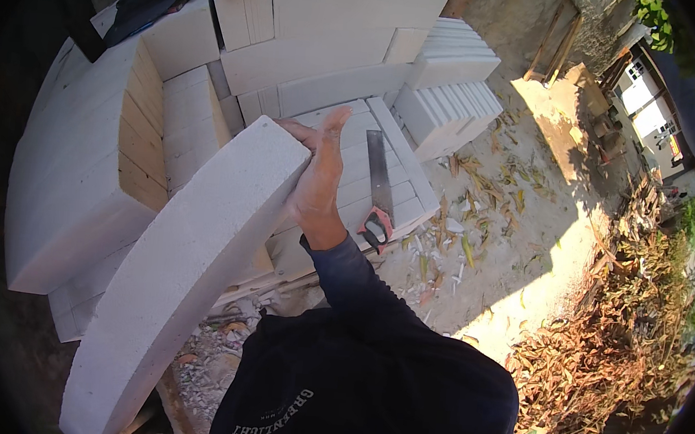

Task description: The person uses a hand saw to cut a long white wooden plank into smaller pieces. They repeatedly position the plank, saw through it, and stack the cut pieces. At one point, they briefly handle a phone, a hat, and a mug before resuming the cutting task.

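A long white lightweight concrete block [193, 213] is tilted in front of me, from the lower left up toward the middle. My right hand [318, 170] is closed against its upper end, with the palm on the end face. Some of its fingers go behind the block, and one digit points up. My left hand is out of sight; the block's lower end reaches the picture's bottom edge. Just right of my right hand, a handsaw [379, 183] with a red and black handle lies on a low layer of white blocks [405, 160].
Stacked white blocks [320, 47] rise behind, and more blocks [82, 163] stand at the left with a dark cloth [147, 9] on top. Thinner slabs [450, 103] are piled at the back right. Dry leaves [596, 375] and white chips litter the ground at right.
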Demonstrator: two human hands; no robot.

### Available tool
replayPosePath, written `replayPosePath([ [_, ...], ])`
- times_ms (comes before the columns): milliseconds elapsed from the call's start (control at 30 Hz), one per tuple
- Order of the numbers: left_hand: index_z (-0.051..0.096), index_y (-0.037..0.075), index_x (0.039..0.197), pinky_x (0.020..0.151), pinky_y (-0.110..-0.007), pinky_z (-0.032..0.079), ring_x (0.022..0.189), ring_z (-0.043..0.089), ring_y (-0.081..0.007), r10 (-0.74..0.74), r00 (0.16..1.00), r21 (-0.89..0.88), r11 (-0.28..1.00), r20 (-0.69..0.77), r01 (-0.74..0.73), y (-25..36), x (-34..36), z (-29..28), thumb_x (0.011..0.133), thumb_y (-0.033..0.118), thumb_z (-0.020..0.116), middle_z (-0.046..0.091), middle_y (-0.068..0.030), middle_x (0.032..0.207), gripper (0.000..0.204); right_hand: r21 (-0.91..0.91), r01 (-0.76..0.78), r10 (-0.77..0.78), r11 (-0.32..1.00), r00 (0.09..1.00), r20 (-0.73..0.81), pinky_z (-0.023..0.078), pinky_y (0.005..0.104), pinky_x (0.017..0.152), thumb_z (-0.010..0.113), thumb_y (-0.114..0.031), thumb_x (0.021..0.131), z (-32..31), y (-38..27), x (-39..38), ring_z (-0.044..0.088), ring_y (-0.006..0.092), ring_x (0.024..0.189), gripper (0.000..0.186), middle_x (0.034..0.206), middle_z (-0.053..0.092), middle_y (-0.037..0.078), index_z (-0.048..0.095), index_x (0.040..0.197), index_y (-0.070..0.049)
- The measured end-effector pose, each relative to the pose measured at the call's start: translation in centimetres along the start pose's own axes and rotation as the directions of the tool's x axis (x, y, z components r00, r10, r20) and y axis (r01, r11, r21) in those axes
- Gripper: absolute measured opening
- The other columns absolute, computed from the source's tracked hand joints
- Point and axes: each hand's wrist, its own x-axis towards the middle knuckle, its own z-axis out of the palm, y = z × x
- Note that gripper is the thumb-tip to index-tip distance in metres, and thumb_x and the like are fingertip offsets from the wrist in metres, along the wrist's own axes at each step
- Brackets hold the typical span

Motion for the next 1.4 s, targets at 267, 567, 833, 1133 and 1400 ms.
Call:
replayPosePath([
  [267,0.055,0.005,0.144,0.092,-0.049,0.057,0.113,0.069,-0.0278,0.066,0.932,-0.051,0.997,0.355,-0.051,16.3,-11.5,-4.3,0.088,0.045,0.08,0.066,-0.014,0.133,0.072,-0.007,-0.141,0.137,0.99,0.971,-0.198,0.058,0.036,0.086,0.035,-0.086,0.095,-16.9,-5.6,5.3,0.072,0.0265,0.093,0.108,0.098,0.074,0.021,0.07,0.11,0.016],
  [567,0.041,0.018,0.154,0.109,-0.064,0.045,0.128,0.058,-0.0425,-0.731,0.636,-0.058,0.644,0.247,0.763,25.7,-33.1,-7.7,0.105,0.042,0.051,0.059,-0.0288,0.139,0.055,-0.008,-0.448,0.424,0.894,0.851,-0.311,0.057,0.0372,0.091,0.041,-0.081,0.097,-34.8,1.8,11.1,0.072,0.0273,0.096,0.101,0.101,0.075,0.021,0.071,0.107,0.015],
  [833,0.043,0.001,0.149,0.107,-0.051,0.051,0.124,0.06,-0.0328,-0.818,0.399,0.203,0.51,0.414,0.836,23.9,-45.0,-11.1,0.108,0.029,0.05,0.058,-0.0222,0.136,0.05,-0.112,-0.615,0.596,0.78,0.786,-0.165,0.053,0.0366,0.097,0.048,-0.071,0.101,-38.8,10.6,15.9,0.071,0.0265,0.098,0.091,0.102,0.075,0.021,0.072,0.11,0.016],
  [1133,0.057,0.004,0.128,0.102,-0.049,0.05,0.115,0.064,-0.0304,-0.901,-0.156,0.005,-0.168,0.404,0.986,26.1,-53.6,-2.1,0.103,0.048,0.055,0.065,-0.014,0.121,0.05,-0.323,-0.548,0.569,0.771,0.822,-0.036,0.05,0.0353,0.095,0.065,-0.061,0.097,-38.3,24.1,27.1,0.07,0.0256,0.094,0.072,0.103,0.075,0.017,0.074,0.109,0.01],
  [1400,0.066,0.003,0.118,0.097,-0.042,0.053,0.108,0.069,-0.0268,-0.872,-0.271,0.114,-0.246,0.407,0.962,27.0,-58.3,6.5,0.102,0.047,0.057,0.071,-0.0126,0.116,0.048,-0.345,-0.475,0.511,0.81,0.859,0.016,0.049,0.0372,0.095,0.061,-0.065,0.098,-40.1,30.6,37.0,0.069,0.0262,0.099,0.078,0.104,0.075,0.017,0.072,0.115,0.01],
])
